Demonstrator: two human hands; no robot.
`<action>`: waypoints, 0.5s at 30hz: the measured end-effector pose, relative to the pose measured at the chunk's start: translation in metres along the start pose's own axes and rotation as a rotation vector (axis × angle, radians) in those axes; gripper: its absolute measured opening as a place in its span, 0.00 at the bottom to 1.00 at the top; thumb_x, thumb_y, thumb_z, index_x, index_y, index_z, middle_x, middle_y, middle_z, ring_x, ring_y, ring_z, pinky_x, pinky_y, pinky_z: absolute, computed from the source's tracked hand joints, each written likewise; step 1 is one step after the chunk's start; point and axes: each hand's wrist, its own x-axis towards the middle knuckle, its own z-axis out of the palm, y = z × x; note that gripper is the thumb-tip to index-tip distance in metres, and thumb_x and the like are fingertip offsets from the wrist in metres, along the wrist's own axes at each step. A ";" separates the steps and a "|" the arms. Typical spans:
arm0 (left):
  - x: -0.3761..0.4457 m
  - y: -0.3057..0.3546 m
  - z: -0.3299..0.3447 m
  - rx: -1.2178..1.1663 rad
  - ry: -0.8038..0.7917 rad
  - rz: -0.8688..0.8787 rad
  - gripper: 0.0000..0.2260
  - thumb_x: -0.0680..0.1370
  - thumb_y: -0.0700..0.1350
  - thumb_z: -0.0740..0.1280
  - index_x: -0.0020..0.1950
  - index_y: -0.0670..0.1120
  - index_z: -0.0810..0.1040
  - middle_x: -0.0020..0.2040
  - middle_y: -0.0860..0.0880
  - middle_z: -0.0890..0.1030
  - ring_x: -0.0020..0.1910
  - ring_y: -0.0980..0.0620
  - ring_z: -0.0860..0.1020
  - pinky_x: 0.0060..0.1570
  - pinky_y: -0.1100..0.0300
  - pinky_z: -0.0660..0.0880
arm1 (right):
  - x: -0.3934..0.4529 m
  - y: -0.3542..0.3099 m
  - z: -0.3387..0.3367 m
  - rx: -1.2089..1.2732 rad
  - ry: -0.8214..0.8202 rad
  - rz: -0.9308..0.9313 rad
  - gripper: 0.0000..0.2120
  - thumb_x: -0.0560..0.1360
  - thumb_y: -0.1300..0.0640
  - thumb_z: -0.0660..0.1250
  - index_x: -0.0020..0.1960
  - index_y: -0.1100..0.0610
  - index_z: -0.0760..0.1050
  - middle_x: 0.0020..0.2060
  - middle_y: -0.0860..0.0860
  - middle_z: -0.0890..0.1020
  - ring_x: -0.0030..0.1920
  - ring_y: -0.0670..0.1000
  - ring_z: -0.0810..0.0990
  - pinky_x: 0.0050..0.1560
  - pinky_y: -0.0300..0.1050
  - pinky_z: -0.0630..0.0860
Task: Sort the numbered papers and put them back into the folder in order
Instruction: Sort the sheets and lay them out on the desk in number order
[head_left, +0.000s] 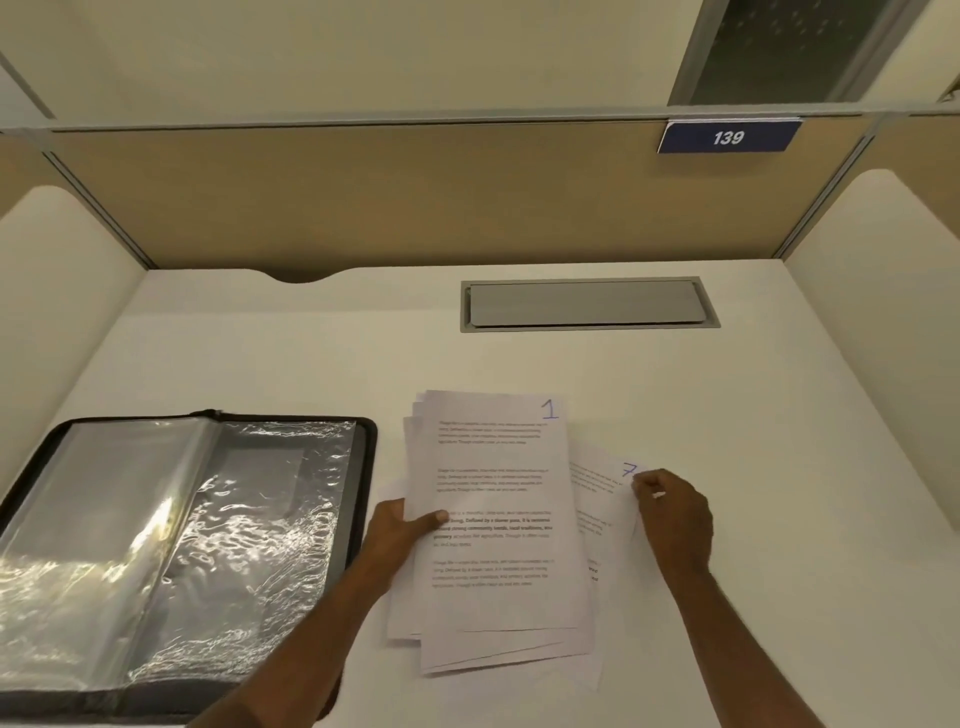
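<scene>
- The left hand (402, 525) grips the left edge of the stack of papers (498, 545), thumb on top of the sheet marked 1 (549, 409), fingers underneath.
- The right hand (672, 512) pinches the upper right corner of the sheet marked 7 (602, 493), which pokes out to the right from under the stack; how many sheets that pinch catches is probably one, but the fingers hide the edge.
- Risk: the stack is loosely fanned, with corners stepped at top left and bottom, so pulling sheet 7 sideways could drag neighbours with it and scramble the order.
- Risk: the one-sided hold on the left leaves the right half of the stack unsupported; it could sag or slide onto the desk (727, 415).
- Risk: only 1 and 7 are readable, so a hidden number could be misfiled.
- The folder (208, 519) lies open on the desk just left of the left hand, its glossy plastic sleeves (249, 519) showing nothing inside, apart from both hands; crinkled sleeves may snag a page on entry.
</scene>
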 end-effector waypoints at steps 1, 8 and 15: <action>-0.003 -0.001 -0.006 -0.010 0.018 0.000 0.27 0.64 0.49 0.83 0.59 0.40 0.82 0.51 0.41 0.86 0.49 0.40 0.85 0.46 0.50 0.83 | 0.004 0.003 0.000 -0.061 0.026 -0.063 0.05 0.77 0.55 0.72 0.53 0.52 0.83 0.44 0.47 0.81 0.48 0.53 0.81 0.46 0.45 0.73; -0.023 0.000 -0.033 -0.078 0.050 0.002 0.37 0.53 0.54 0.85 0.58 0.41 0.82 0.51 0.39 0.86 0.48 0.38 0.86 0.42 0.49 0.84 | 0.015 0.015 0.024 -0.587 -0.076 -0.189 0.34 0.72 0.35 0.72 0.68 0.56 0.76 0.65 0.56 0.76 0.63 0.60 0.73 0.58 0.54 0.74; -0.039 -0.001 -0.041 -0.116 0.046 0.044 0.42 0.50 0.55 0.87 0.60 0.40 0.81 0.53 0.38 0.86 0.50 0.36 0.85 0.43 0.47 0.84 | -0.004 0.018 0.030 -0.399 0.012 -0.244 0.19 0.74 0.52 0.74 0.62 0.59 0.80 0.62 0.59 0.79 0.60 0.64 0.76 0.57 0.57 0.74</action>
